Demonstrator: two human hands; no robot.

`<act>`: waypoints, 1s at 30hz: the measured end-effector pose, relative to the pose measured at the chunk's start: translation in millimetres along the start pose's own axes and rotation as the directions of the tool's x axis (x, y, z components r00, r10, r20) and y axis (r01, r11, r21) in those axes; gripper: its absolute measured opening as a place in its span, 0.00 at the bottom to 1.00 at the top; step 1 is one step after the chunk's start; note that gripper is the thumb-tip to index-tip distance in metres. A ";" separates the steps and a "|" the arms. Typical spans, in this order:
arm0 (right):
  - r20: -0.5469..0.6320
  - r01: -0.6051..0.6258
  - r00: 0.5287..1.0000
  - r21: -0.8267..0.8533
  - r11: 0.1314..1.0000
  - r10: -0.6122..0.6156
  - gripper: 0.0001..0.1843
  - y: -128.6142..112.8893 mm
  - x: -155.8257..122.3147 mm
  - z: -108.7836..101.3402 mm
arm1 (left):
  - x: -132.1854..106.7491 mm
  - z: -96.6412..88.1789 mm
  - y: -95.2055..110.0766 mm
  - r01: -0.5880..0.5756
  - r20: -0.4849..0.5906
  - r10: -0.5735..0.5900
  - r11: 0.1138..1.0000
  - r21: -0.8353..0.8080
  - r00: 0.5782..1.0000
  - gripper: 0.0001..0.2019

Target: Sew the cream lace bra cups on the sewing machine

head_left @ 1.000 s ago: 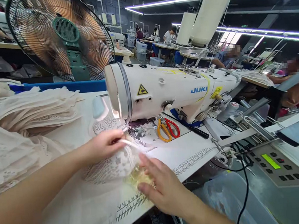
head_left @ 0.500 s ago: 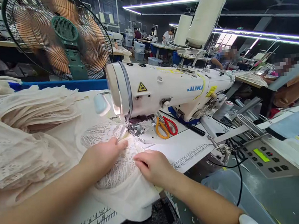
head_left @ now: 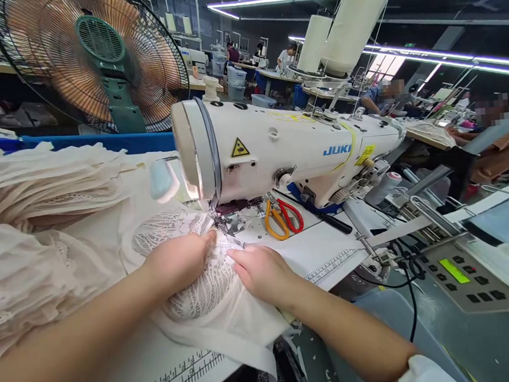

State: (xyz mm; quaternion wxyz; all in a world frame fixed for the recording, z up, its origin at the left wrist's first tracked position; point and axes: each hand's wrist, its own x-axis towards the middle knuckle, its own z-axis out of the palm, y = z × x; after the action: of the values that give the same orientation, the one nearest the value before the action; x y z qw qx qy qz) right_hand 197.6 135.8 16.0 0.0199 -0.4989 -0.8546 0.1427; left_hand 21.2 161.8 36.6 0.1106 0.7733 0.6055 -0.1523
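Observation:
A cream lace bra [head_left: 201, 294] lies on the white sewing table, its front edge at the needle area of a white sewing machine [head_left: 251, 149]. My left hand [head_left: 182, 259] is closed on the lace between the two cups, thumb toward the presser foot [head_left: 224, 222]. To its right, my right hand [head_left: 262, 273] pinches the edge of the same bra just in front of the foot. A pale fabric band [head_left: 246, 349] hangs from the bra over the table's front edge. The needle tip itself is too small to make out.
Orange-and-red-handled snippers [head_left: 283, 215] lie right of the needle beside a black-handled tool [head_left: 335, 222]. A heap of cream lace garments [head_left: 39, 233] covers the left side. Behind stands a large fan [head_left: 105, 61]. A control panel [head_left: 462, 274] is at right.
Both hands have stayed on the bra near the presser foot, the right shifting slightly up. The pale band now hangs further right over the table edge. The camera view has shifted a little.

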 end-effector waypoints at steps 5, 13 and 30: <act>0.007 0.016 1.000 -0.038 0.999 -0.016 0.20 0.8 1.9 -3.0 | 3.5 -1.6 0.4 0.008 0.022 -0.006 0.999 -0.052 1.000 0.31; 0.069 0.010 0.998 -0.100 0.995 -0.003 0.19 -2.4 4.2 -11.0 | 9.6 -1.3 -2.4 0.013 0.029 -0.008 0.984 -0.178 1.000 0.30; 0.059 -0.025 0.998 -0.168 0.986 0.036 0.17 -4.7 9.9 -18.1 | 11.0 -10.0 -17.5 0.021 -0.052 -0.033 0.976 -0.216 0.998 0.28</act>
State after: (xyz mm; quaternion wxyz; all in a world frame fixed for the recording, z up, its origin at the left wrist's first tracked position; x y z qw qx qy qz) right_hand 191.8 146.2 33.5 -0.0504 -0.5071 -0.8561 0.0863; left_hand 7.6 179.5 42.0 0.1749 0.7523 0.6318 -0.0657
